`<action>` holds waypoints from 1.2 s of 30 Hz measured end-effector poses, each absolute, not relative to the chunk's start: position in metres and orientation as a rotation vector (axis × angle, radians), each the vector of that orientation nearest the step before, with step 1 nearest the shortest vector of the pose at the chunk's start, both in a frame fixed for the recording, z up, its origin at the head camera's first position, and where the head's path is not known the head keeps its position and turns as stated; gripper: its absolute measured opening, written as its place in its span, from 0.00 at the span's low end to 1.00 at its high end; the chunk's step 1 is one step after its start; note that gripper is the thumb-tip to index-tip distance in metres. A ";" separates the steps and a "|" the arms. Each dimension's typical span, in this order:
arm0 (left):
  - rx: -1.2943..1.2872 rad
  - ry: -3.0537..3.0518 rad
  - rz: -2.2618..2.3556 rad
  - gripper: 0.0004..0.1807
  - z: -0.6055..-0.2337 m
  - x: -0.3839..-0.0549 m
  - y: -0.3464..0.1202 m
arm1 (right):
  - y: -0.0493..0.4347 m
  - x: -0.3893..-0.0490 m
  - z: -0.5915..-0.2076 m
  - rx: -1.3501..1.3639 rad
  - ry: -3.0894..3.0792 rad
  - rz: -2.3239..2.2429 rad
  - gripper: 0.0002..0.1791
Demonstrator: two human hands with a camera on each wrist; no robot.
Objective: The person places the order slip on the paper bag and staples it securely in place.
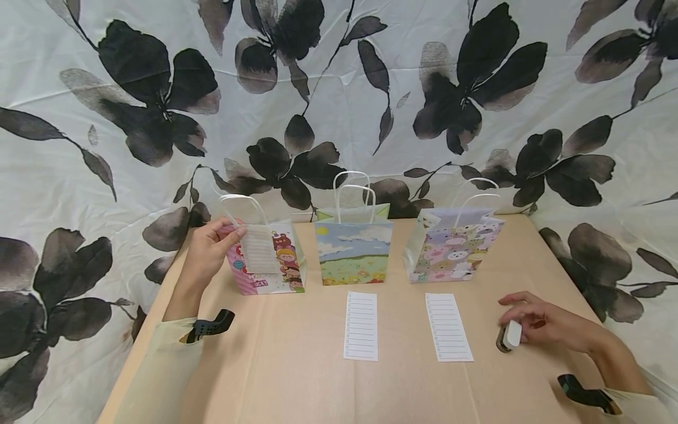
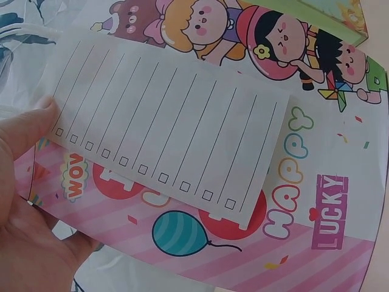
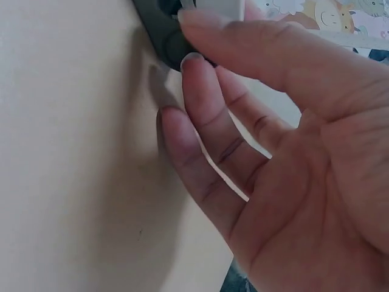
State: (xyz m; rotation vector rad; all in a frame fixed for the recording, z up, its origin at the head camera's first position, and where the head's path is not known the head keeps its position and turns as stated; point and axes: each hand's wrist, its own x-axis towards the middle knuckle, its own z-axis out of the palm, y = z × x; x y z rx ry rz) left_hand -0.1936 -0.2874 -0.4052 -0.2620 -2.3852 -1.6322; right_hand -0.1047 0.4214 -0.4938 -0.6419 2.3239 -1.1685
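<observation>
My left hand [image 1: 212,247] pinches a lined checklist slip [image 2: 164,121] against the front of a pink and white cartoon gift bag [image 1: 288,265]. The thumb lies on the slip's end, near the bag's top edge, with the other fingers behind the bag. The slip shows a row of small checkboxes beside its lines. At the right of the table, my right hand [image 1: 551,324] holds a small stapler [image 1: 511,337] with a white top and a dark base between thumb and fingers. In the right wrist view the stapler [image 3: 176,45] is cut off by the top edge.
A gift bag with a meadow print [image 1: 354,256] stands upright in the middle, and an animal-print gift bag [image 1: 455,250] stands to its right. Two more lined slips, one left [image 1: 361,327] and one right [image 1: 449,327], lie flat on the table [image 1: 296,377]. Floral cloth [image 1: 349,112] hangs behind.
</observation>
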 end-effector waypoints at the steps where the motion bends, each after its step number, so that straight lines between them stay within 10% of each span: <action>1: -0.265 -2.386 -1.630 0.13 -0.405 -0.193 -0.287 | 0.422 -0.105 -0.494 -0.639 2.306 -1.192 0.17; 36: -0.264 -2.393 -1.640 0.13 -0.405 -0.194 -0.288 | 0.385 -0.128 -0.472 -0.568 2.025 -1.571 0.18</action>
